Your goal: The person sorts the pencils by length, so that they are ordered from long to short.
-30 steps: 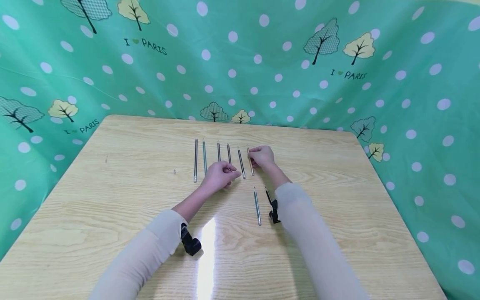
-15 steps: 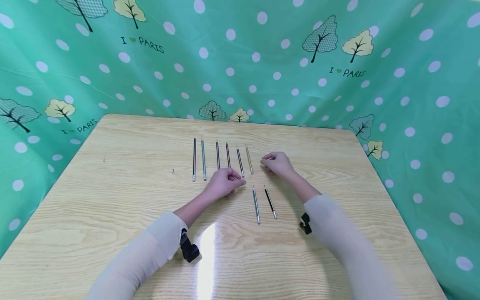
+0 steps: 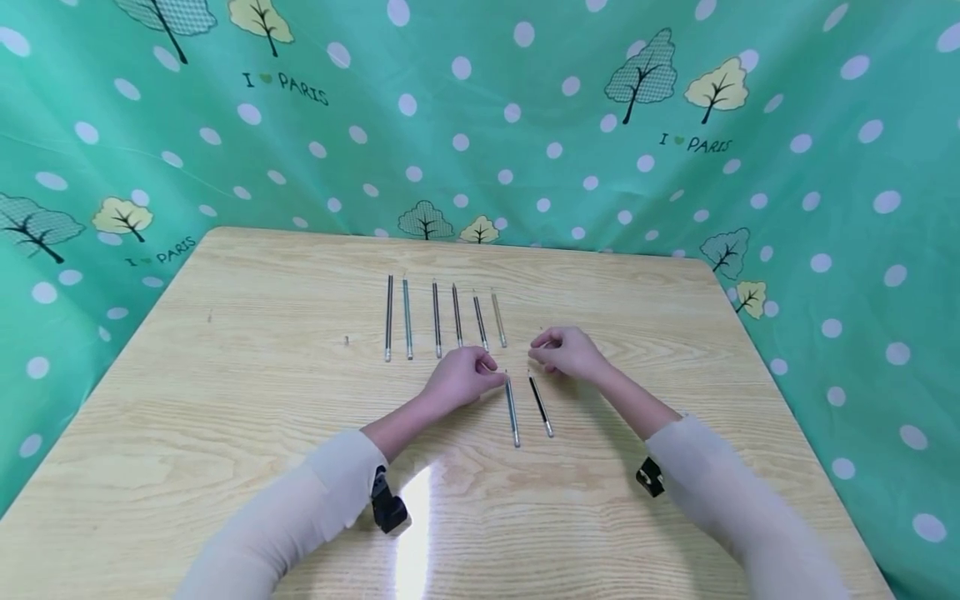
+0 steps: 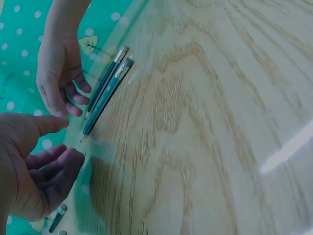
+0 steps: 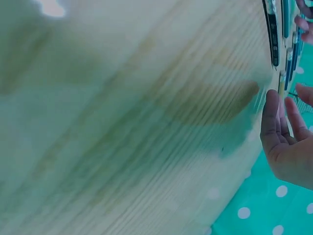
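Observation:
My left hand [image 3: 463, 375] hovers at the tip of a teal pencil [image 3: 512, 417], fingers loosely bent, holding nothing. Just beyond the tip of a black pencil [image 3: 541, 407] is my right hand [image 3: 572, 353], its fingers relaxed with nothing between them. These two pencils lie side by side on the table, their eraser ends toward me. In the left wrist view the teal pencil [image 4: 110, 93] lies close to my fingertips. The right wrist view shows the black pencil [image 5: 272, 39] above my right hand [image 5: 293, 142]. Farther back, a wooden-coloured pencil [image 3: 498, 318] ends a row of pencils.
The row continues leftward with several dark pencils and a teal pencil [image 3: 407, 321]; my left hand is near their lower ends. A small bit [image 3: 347, 340] lies left of the row. The wooden table [image 3: 225, 375] ends at a green dotted cloth [image 3: 525, 200] behind.
My right hand has let go of the wooden-coloured pencil and moved right and toward me. My left hand has shifted right and nearer, to the teal pencil's tip. The black pencil is uncovered.

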The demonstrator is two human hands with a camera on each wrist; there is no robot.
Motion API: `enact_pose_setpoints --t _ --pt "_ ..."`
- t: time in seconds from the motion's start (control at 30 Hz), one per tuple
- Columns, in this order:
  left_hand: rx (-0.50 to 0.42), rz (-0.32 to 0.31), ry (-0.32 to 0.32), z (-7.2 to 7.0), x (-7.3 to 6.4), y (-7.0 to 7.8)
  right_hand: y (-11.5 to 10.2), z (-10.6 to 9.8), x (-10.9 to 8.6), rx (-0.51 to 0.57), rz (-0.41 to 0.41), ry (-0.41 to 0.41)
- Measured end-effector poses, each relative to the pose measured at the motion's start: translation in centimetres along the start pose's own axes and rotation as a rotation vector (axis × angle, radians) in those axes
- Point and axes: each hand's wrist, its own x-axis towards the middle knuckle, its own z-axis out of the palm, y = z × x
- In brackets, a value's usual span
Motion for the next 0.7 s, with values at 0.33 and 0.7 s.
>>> enact_pose_setpoints --t 0.33,0.7 --pt "0.152 -0.010 0.018 1.0 -0.2 0.5 0.8 0.4 -2.0 -0.079 -0.067 -0.064" --pt "0.251 0.044 0.020 2.0 -0.1 1.0 1.0 1.4 -2.5 -0.084 -0.089 -0.077"
